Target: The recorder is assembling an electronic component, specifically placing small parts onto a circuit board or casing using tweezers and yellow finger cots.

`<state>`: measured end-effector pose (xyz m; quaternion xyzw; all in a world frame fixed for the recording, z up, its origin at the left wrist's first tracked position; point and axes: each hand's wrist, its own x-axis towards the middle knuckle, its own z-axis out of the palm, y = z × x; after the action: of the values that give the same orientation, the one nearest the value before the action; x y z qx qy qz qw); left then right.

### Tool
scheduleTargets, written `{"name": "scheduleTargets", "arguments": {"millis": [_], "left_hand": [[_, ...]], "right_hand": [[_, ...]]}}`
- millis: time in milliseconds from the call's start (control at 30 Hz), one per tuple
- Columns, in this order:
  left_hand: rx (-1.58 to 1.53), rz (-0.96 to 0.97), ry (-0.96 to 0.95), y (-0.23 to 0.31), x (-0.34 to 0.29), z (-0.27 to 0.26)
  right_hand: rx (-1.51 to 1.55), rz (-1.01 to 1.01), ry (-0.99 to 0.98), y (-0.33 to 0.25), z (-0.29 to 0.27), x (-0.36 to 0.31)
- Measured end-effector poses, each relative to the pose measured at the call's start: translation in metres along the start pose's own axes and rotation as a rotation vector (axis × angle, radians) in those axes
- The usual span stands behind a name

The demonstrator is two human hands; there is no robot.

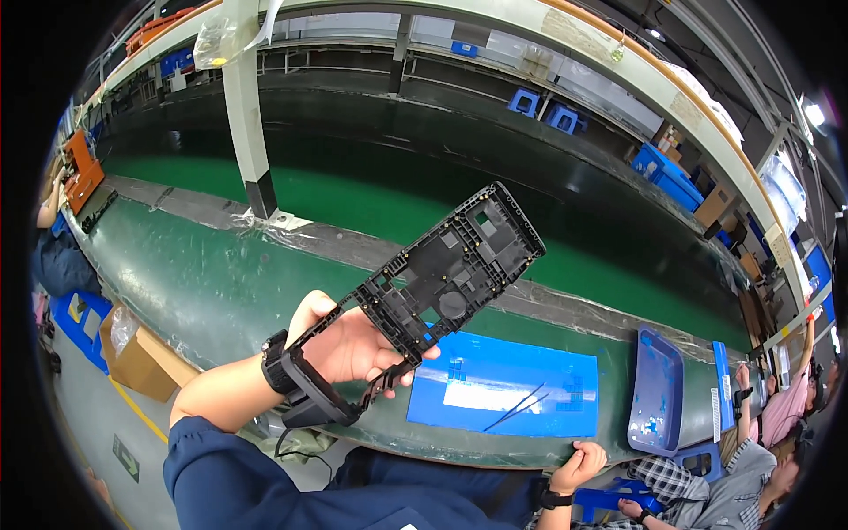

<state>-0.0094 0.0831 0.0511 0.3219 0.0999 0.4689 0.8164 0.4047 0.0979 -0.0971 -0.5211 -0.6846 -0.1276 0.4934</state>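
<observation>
A shallow blue rectangular plastic tray (658,375) on the green table (194,283) holds small pale bits; a brown cardboard box (146,367) holds clear plastic (124,330). A green floor sign (126,458) shows an arrow. Above the table, the left hand (343,352) grips a black plastic frame (433,278), its long axis slanting up rightward. The right hand (579,465), fingers curled together, is near the table edge.

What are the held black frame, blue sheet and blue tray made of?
Black frame: likely moulded plastic, matte, given its integral ribs and cutouts.
Blue sheet: probably plastic, glossy, as its bright glare suggests.
Blue tray: seemingly smooth moulded plastic, going by rounded corners.
</observation>
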Motion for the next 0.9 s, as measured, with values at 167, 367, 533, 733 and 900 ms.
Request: {"name": "scheduleTargets", "arguments": {"millis": [167, 367, 533, 733, 900], "left_hand": [[-0.131, 0.034, -0.044, 0.0, 0.005, -0.001], [0.002, 0.042, 0.127, 0.002, 0.006, 0.005], [-0.004, -0.12, -0.192, -0.01, -0.003, -0.005], [0.06, -0.096, -0.271, -0.018, -0.011, 0.005], [0.08, -0.119, -0.209, -0.014, -0.01, 0.014]], "right_hand": [[0.003, 0.017, -0.006, -0.003, 0.0, 0.003], [0.013, 0.013, -0.011, -0.003, 0.001, 0.005], [0.009, 0.018, -0.021, -0.004, 0.0, 0.004], [0.015, 0.016, -0.017, -0.005, 0.002, 0.004], [0.019, 0.019, -0.016, -0.008, 0.002, 0.006]]}}
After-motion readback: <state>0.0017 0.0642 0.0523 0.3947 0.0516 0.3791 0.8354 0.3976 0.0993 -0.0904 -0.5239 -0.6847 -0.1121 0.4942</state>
